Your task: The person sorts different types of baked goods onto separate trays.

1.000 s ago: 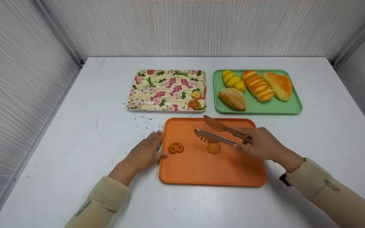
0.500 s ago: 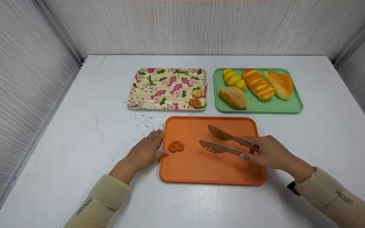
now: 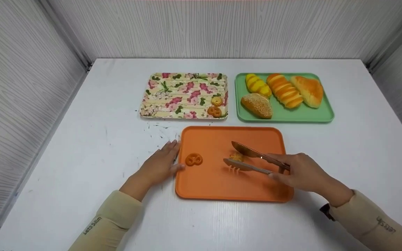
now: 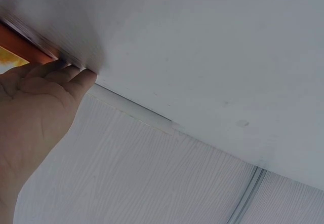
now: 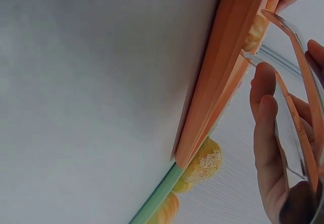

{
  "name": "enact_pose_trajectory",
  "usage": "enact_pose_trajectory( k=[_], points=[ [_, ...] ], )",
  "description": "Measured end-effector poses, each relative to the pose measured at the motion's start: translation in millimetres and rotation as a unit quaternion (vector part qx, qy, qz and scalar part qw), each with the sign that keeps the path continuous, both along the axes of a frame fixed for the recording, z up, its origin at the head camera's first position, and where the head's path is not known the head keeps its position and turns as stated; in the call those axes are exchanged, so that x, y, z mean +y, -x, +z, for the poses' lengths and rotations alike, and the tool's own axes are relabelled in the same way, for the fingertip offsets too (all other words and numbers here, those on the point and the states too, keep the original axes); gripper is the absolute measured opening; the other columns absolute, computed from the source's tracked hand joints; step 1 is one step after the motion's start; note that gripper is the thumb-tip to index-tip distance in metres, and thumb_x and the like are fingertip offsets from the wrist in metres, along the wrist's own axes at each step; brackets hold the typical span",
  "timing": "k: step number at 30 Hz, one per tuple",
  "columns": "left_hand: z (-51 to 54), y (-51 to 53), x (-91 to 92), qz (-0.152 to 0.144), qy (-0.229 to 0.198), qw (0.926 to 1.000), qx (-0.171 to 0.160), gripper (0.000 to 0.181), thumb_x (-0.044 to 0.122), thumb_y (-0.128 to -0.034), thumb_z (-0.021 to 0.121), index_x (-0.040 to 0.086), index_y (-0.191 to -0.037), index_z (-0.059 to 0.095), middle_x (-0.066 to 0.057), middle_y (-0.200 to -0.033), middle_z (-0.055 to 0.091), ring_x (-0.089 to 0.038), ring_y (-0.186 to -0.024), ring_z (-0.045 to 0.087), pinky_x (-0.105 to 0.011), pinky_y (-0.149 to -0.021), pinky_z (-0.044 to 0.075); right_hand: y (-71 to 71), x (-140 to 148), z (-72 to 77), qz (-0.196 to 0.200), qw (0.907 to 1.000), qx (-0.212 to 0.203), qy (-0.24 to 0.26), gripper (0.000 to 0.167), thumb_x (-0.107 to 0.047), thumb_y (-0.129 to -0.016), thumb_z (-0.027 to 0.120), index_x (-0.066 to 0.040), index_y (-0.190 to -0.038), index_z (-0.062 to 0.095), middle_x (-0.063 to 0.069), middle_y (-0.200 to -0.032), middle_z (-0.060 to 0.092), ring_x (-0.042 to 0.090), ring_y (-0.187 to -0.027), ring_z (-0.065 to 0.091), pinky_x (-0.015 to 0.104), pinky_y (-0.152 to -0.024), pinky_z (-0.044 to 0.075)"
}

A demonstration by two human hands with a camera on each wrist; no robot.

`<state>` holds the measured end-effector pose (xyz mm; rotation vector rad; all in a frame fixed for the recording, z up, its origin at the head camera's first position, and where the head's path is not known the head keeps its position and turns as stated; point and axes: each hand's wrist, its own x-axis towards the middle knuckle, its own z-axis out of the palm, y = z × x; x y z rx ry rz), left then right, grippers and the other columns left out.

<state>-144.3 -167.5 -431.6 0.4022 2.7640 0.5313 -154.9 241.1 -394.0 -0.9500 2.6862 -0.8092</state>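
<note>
You have one orange tray [image 3: 211, 181], one floral tray [image 3: 180, 97], one green tray [image 3: 295, 115]: three trays. One yellow bread [image 3: 258, 85], one striped loaf [image 3: 284, 91], one triangular bread [image 3: 309, 91], one sesame bun [image 3: 257, 105]: four breads before you. Two pretzel cookies [image 3: 215, 111] [image 3: 194, 159], one round cookie [image 3: 216, 101], one ridged cookie [image 3: 236, 156]: four cookies. One pair of tongs [image 3: 246, 150]. Your hands [image 3: 157, 169] [image 3: 307, 172]: two.

“Lets Silim”, perhaps, on both sleeves [image 3: 109, 220]
</note>
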Motion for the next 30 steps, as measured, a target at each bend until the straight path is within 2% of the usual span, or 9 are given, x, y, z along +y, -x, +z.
enact_pose_trajectory(
  k=[4, 10, 16, 23, 30],
  points=[
    [1.4, 0.3, -0.4, -0.001, -0.001, 1.0000, 0.001, 0.082, 0.051, -0.0939, 0.050, 0.006, -0.153, 0.015, -0.011, -0.157, 0.015, -0.028, -0.144, 0.009, -0.049, -0.112, 0.016, 0.0, -2, 2.1, 0.003, 0.9998, 0.013, -0.016, 0.052, -0.033, -0.087, 0.071, -0.012, -0.133, 0.059, -0.011, -0.074, 0.061, 0.002, -0.051, 0.042, 0.022, -0.045, 0.035],
    [2.4, 0.6, 0.5, 0.002, 0.000, 1.0000, -0.002, 0.082, 0.051, -0.0936, 0.050, 0.007, -0.153, 0.015, -0.011, -0.157, 0.015, -0.028, -0.143, 0.010, -0.050, -0.112, 0.017, 1.4, -5, 4.4, 0.018, 0.9990, 0.032, -0.025, 0.049, -0.028, -0.088, 0.070, -0.009, -0.131, 0.060, 0.001, -0.094, 0.070, 0.002, -0.058, 0.049, 0.023, -0.050, 0.040],
    [3.0, 0.8, 0.6, 0.006, 0.002, 1.0000, -0.006, 0.082, 0.052, -0.0935, 0.050, 0.008, -0.154, 0.014, -0.010, -0.158, 0.015, -0.027, -0.144, 0.010, -0.049, -0.112, 0.017, 2.7, -6, 6.4, 0.030, 0.9984, 0.043, -0.021, 0.045, -0.027, -0.090, 0.068, -0.009, -0.130, 0.061, -0.009, -0.076, 0.062, 0.002, -0.055, 0.046, 0.023, -0.049, 0.039],
    [2.3, -0.5, 0.7, -0.009, 0.004, 0.9999, 0.011, 0.080, 0.047, -0.0955, 0.051, 0.004, -0.152, 0.015, -0.012, -0.157, 0.016, -0.028, -0.143, 0.010, -0.047, -0.113, 0.016, 4.2, -4, 3.5, 0.028, 0.9988, 0.039, -0.006, 0.044, -0.029, -0.089, 0.069, -0.011, -0.129, 0.062, -0.014, -0.064, 0.052, 0.002, -0.052, 0.040, 0.022, -0.046, 0.036],
    [0.9, 0.2, 1.0, 0.000, 0.007, 1.0000, 0.001, 0.081, 0.049, -0.0949, 0.050, 0.005, -0.153, 0.015, -0.011, -0.157, 0.015, -0.028, -0.144, 0.010, -0.047, -0.113, 0.015, 10.9, -3, -1.0, 0.013, 0.9996, -0.003, 0.023, 0.044, -0.026, -0.087, 0.072, -0.009, -0.127, 0.063, -0.012, -0.053, 0.037, 0.003, -0.047, 0.031, 0.021, -0.043, 0.029]
  ],
)
